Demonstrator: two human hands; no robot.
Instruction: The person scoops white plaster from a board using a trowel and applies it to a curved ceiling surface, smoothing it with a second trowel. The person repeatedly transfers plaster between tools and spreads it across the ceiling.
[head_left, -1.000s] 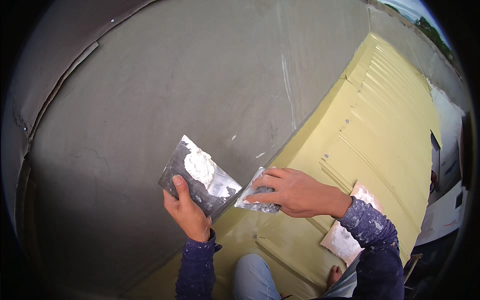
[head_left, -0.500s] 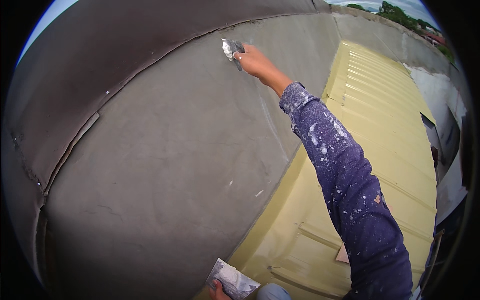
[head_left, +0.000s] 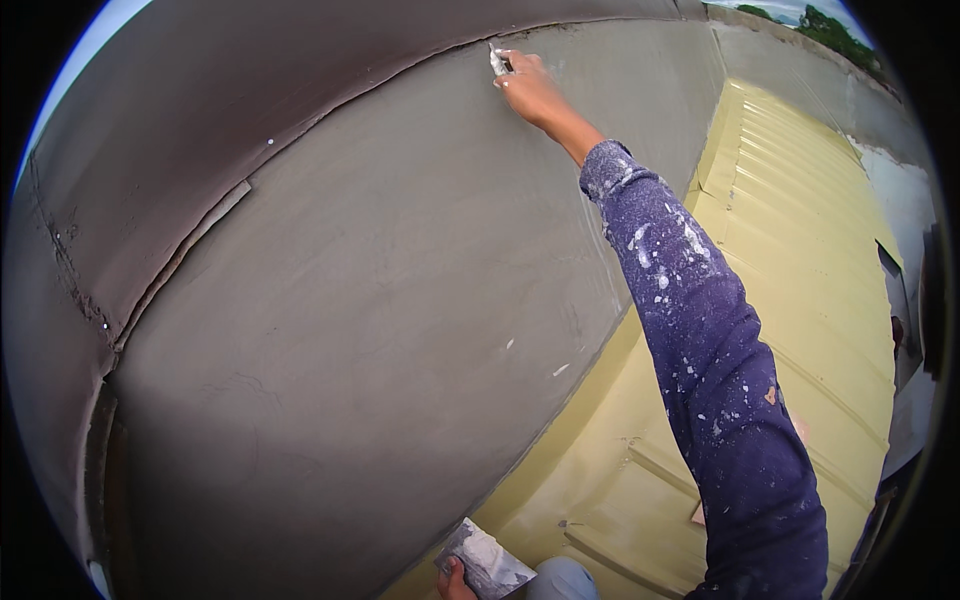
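Grey wall (head_left: 350, 300) fills the left. Low down, the left hand (head_left: 456, 582) grips a flat plate (head_left: 464, 547) with white paste (head_left: 493, 555). High up, the right hand (head_left: 530, 88) pinches a small scraper (head_left: 498, 63) near the wall's top edge. Yellow roof (head_left: 800, 270) lies right.

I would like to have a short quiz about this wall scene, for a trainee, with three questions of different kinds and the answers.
1. Which hand holds a tool near the top of the grey wall?
2. True or false: the long blue sleeve is spotlessly clean.
3. Fill in: The left hand holds a flat plate bearing paste of ____ colour.

Key:
1. The right hand.
2. False; it carries pale specks.
3. White.
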